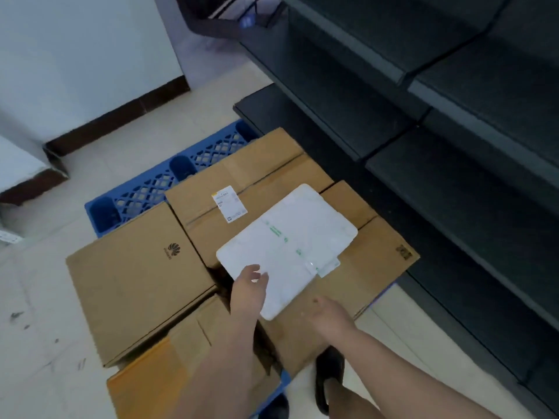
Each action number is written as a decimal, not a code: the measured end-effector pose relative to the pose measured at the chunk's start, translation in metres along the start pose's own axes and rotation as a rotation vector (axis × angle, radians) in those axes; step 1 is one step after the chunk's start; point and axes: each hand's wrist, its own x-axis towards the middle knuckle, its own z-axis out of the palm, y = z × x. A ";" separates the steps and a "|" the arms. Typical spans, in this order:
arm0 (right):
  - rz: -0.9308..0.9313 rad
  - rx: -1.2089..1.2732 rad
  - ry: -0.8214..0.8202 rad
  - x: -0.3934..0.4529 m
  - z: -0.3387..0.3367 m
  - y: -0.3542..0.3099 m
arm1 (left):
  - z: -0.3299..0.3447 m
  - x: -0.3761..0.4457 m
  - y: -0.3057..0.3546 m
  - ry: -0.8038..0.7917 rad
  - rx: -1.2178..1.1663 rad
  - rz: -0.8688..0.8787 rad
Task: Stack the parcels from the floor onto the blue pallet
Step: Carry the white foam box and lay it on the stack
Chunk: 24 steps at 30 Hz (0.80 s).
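Both hands, left (248,287) gripping the white parcel's (287,246) near edge, right (328,314) spread beside it, above cardboard boxes (136,279).

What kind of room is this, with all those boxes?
Probably a stockroom or parcel depot: cardboard boxes piled on a blue pallet, dark empty shelving beside it, and a white parcel being set down.

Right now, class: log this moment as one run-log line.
step: placing white parcel on boxes | left hand: on parcel's near edge | right hand: open, off parcel | pallet: mostly covered
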 end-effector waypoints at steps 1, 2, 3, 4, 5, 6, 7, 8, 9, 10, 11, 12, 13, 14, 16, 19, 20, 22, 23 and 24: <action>0.008 0.040 0.041 -0.013 -0.003 0.004 | -0.002 -0.012 0.003 -0.028 0.051 0.046; 0.019 0.094 0.083 -0.027 -0.006 0.008 | -0.004 -0.023 0.006 -0.056 0.103 0.082; 0.026 0.145 0.130 -0.042 -0.007 0.013 | -0.005 -0.035 0.008 -0.085 0.156 0.112; 0.035 0.187 0.176 -0.056 -0.007 0.019 | -0.006 -0.046 0.009 -0.121 0.214 0.143; 0.042 0.216 0.224 -0.071 -0.005 0.026 | -0.005 -0.057 0.010 -0.165 0.276 0.184; 0.052 0.237 0.265 -0.085 -0.001 0.033 | -0.003 -0.068 0.010 -0.215 0.344 0.230; 0.057 0.257 0.303 -0.098 0.002 0.041 | 0.000 -0.080 0.010 -0.262 0.408 0.277; 0.066 0.286 0.341 -0.112 0.006 0.051 | 0.004 -0.093 0.009 -0.303 0.460 0.323; 0.079 0.324 0.379 -0.125 0.009 0.061 | 0.010 -0.106 0.008 -0.341 0.501 0.369; 0.095 0.371 0.415 -0.140 0.010 0.073 | 0.018 -0.119 0.008 -0.379 0.539 0.412; 0.110 0.417 0.453 -0.156 0.011 0.086 | 0.027 -0.134 0.007 -0.415 0.581 0.454; 0.127 0.464 0.493 -0.172 0.012 0.101 | 0.037 -0.150 0.005 -0.452 0.631 0.494; 0.149 0.513 0.538 -0.190 0.012 0.117 | 0.049 -0.166 0.004 -0.495 0.682 0.536; 0.177 0.556 0.586 -0.207 0.013 0.136 | 0.063 -0.183 0.001 -0.547 0.733 0.575; 0.243 0.626 0.685 -0.241 0.014 0.177 | 0.093 -0.220 -0.006 -0.654 0.836 0.653; 0.343 0.759 0.796 -0.292 0.026 0.247 | 0.146 -0.280 -0.019 -0.760 0.996 0.796; 0.381 0.803 0.829 -0.311 0.034 0.271 | 0.164 -0.304 -0.026 -0.794 1.043 0.833; 0.463 0.878 0.889 -0.349 0.056 0.318 | 0.200 -0.355 -0.044 -0.858 1.128 0.903; 0.504 0.916 0.911 -0.367 0.069 0.343 | 0.217 -0.382 -0.057 -0.886 1.159 0.936; 0.544 0.955 0.926 -0.385 0.084 0.368 | 0.233 -0.409 -0.071 -0.913 1.192 0.968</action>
